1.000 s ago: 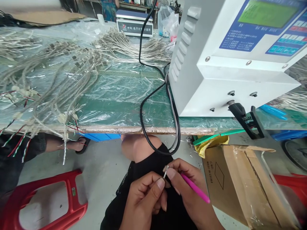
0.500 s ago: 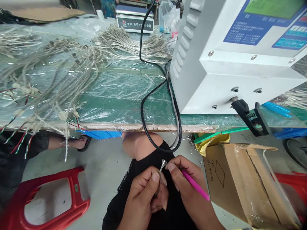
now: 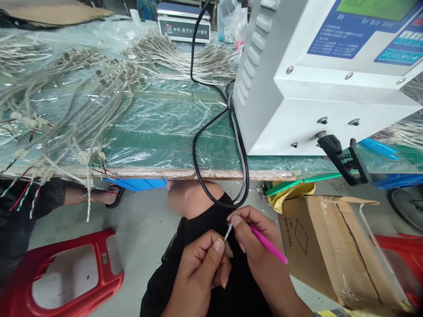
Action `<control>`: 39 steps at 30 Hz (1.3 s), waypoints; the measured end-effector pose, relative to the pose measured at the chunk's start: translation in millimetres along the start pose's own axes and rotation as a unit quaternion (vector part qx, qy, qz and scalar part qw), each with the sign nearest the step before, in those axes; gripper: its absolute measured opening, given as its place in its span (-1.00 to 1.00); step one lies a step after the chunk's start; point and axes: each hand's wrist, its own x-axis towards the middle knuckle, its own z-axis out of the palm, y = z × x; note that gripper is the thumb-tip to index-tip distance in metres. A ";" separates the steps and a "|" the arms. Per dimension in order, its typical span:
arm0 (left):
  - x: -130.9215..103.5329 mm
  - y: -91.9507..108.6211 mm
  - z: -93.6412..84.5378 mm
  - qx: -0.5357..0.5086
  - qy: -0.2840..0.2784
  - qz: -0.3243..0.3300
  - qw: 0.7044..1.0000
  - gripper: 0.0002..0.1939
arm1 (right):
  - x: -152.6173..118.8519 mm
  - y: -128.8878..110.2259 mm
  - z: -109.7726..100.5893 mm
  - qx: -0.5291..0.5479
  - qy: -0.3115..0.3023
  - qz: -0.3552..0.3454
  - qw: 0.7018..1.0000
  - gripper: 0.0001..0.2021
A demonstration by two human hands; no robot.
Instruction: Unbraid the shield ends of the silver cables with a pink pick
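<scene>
Over my lap, my left hand is closed, with thumb and fingers pinching a cable. The cable's silvery frayed braid end sticks up from the grip; the rest is hidden in the palm. My right hand is closed around a pink pen-like tool, whose handle slants out to the lower right. Its working tip cannot be made out. The right thumb and forefinger meet at the top of the braid and seem to touch it. Bundles of similar clear-jacketed cables lie on the workbench.
A white machine with a black lever stands at the bench's right. A black cord loops over the edge. Behind is a scale. Below are a cardboard box and a red stool. Another person's leg shows left.
My right thumb and forefinger have come onto the braid end, which stood fanned out beside them before. The braid now looks narrower and leans right. The view has shifted slightly.
</scene>
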 end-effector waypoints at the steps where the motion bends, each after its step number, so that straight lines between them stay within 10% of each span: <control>1: -0.4 -0.2 -0.1 0.005 0.004 0.001 1.000 -0.57 | 2.4 1.4 -0.4 -0.001 0.022 0.005 1.000 -0.76; 5: -1.6 1.0 1.7 0.007 0.033 0.002 0.999 -0.58 | 6.0 10.0 -3.1 0.047 0.080 0.011 0.996 -0.73; 12: -2.3 1.4 9.3 0.048 0.090 0.022 0.995 -0.62 | -7.3 23.2 -6.7 0.082 0.080 -0.175 0.978 -0.37; 18: -0.8 -3.6 6.9 0.073 0.087 0.029 0.993 -0.62 | -14.7 26.3 -10.4 0.028 0.078 -0.198 0.977 -0.91; 39: 1.3 -9.2 3.1 0.016 0.077 0.012 0.997 -0.58 | -24.6 42.4 -1.0 -0.031 0.101 -0.395 0.913 -0.65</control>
